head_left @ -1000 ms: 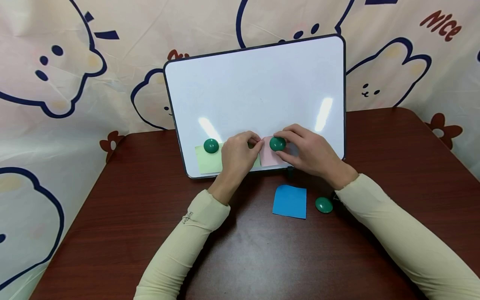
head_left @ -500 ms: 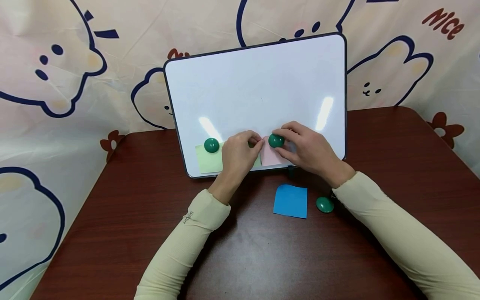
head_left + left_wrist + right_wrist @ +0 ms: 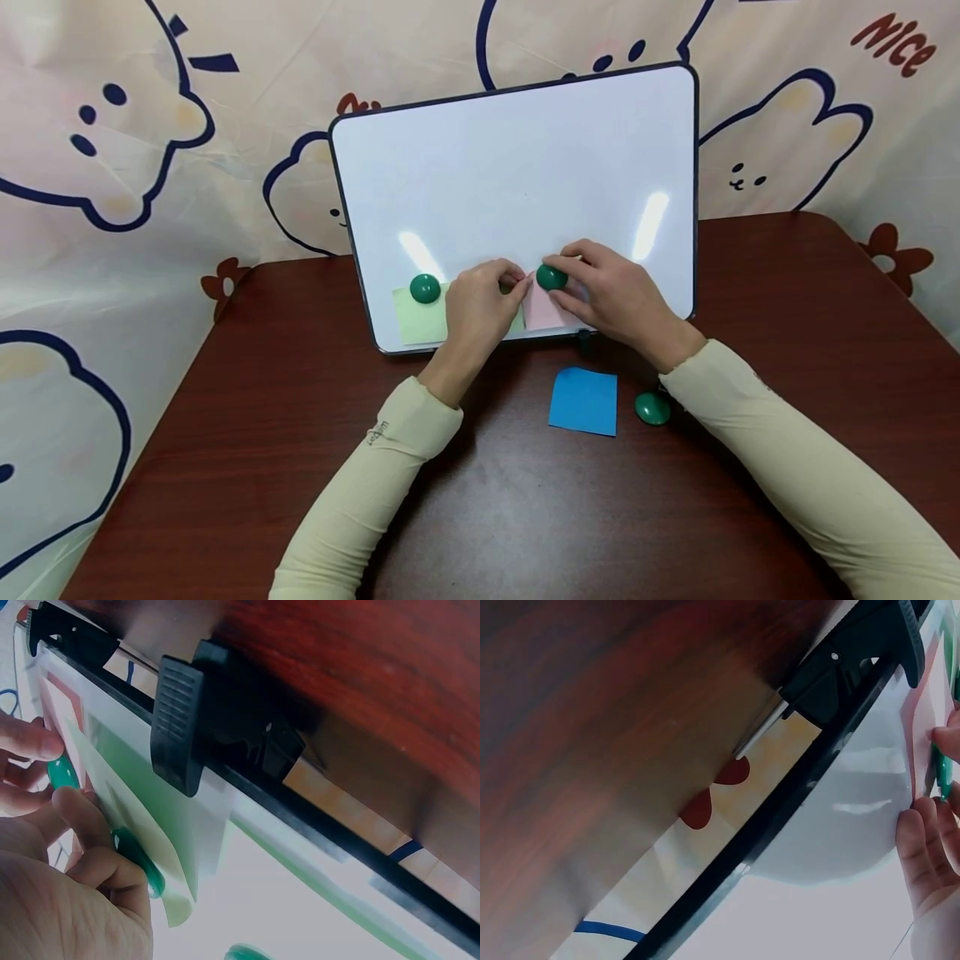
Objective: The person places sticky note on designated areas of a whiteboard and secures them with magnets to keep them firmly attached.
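Note:
My left hand [image 3: 483,304] pinches the upper left corner of a pink sticky note [image 3: 542,312] on the lower part of a whiteboard [image 3: 517,183]. Between the thumb and fingers of my right hand [image 3: 626,300] is a round green magnet [image 3: 551,277], held over the top of the pink note. Light green paper [image 3: 416,323] lies to the left, partly covered by my left hand, with a green magnet [image 3: 425,288] at its upper edge. The left wrist view shows another green magnet [image 3: 139,862] on green paper, partly hidden behind the left fingers.
A blue sticky note [image 3: 583,402] and one more green magnet [image 3: 652,408] lie on the dark wooden table [image 3: 225,433] before the board. Black clamp-like supports [image 3: 180,724] grip the board's bottom edge. A patterned cloth [image 3: 285,50] hangs behind.
My right hand has carried the green magnet slightly up and left over the pink note. The left hand keeps its pinch in the same place. The head view has shifted a little.

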The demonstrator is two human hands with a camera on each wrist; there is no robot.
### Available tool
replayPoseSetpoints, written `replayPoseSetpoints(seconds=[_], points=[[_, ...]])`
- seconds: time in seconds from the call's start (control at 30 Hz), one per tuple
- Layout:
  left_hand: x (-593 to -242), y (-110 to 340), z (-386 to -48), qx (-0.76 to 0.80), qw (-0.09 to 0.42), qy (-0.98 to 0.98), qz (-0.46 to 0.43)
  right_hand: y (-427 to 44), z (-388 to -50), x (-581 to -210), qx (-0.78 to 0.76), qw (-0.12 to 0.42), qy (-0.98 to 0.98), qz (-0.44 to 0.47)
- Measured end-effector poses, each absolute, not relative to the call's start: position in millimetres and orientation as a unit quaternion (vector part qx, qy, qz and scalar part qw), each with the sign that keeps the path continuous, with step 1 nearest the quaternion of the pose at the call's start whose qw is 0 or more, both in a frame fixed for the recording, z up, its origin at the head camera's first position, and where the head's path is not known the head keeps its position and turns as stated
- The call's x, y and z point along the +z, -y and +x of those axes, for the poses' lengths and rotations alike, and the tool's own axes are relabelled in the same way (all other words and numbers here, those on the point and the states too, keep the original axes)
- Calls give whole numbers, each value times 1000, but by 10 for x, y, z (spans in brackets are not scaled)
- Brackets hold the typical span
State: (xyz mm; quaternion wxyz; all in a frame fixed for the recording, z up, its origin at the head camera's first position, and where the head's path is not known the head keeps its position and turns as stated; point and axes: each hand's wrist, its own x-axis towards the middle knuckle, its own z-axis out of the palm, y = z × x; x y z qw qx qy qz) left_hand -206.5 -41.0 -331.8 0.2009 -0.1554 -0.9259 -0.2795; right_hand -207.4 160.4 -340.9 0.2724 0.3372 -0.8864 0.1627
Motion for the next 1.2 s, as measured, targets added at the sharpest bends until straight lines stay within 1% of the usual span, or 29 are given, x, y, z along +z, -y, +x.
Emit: replayPoseSetpoints(seconds=[0.4,0.57,0.9,1.2], points=[[-3299,420,-2071,-281,203,925,-155,-1586,-2084,-3394,168,264,891,329],[-3300,419,-2067,-284,201,925,-155,-1620,-2011,-3401,173,249,900,313],[-3309,418,-2062,-287,201,924,-154,-1805,-1682,-3413,199,180,919,289],[-3321,435,-2021,-293,194,924,-153,-2024,-1488,-3438,174,87,940,279]])
